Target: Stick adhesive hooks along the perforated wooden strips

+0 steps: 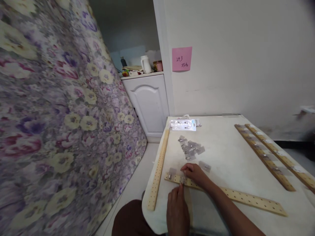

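A long pale wooden strip with rows of holes (248,197) lies across the near part of the table. Near its left end is a small clear plastic hook (182,180), with both my hands at it. My left hand (177,208) comes from the near side, its fingers closed and the tips against the hook's lower edge. From the right my right hand (194,172) reaches over the strip, thumb and forefinger pinched at the upper edge of the same piece. Another clear hook (170,173) sits on the strip's left end. One more clear piece (205,166) lies just beyond my right hand.
Several clear hooks (191,148) lie in a loose pile. Behind them is a blister pack (182,125). A second holed strip (158,170) runs along the left table edge. Two strips bearing clear pieces (264,157) lie at right. A flowered curtain (73,131) hangs left.
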Tool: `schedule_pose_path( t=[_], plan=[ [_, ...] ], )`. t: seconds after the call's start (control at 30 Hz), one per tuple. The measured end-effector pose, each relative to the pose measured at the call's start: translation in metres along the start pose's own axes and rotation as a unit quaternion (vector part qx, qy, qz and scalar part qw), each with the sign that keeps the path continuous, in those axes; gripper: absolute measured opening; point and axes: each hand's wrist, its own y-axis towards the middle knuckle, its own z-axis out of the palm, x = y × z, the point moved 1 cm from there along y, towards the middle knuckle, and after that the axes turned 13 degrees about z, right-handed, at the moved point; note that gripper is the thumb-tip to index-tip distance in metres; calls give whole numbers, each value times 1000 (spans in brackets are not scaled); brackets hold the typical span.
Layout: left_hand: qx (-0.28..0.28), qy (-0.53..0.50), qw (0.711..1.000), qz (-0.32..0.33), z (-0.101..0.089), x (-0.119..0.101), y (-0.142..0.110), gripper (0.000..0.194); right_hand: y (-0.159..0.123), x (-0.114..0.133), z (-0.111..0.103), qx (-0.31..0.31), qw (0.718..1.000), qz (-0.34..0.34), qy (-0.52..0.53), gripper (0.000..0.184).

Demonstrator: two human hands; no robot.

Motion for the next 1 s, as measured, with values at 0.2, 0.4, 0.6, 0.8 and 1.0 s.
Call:
schedule_pose_path(
  t=[0.2,0.4,0.6,0.8,1.0],
  plan=[
    [0,6,1000,3,3,1,-1,58,0,0,0,-4,1000,-1,-6,18],
    [-12,8,1000,8,3,2,-1,58,-1,1,-1,-12,1000,-11,-17,16],
    [-22,2,1000,17,3,1,0,57,-8,7,0,-5,1000,0,-11,14],
    [-4,11,1000,-4,-1,-3,2,56,-9,4,1,-5,1000,6,-22,21],
    [0,-4,1000,2,-2,-2,2,57,-10,7,1,-1,1000,18,-11,21]
  ],
)
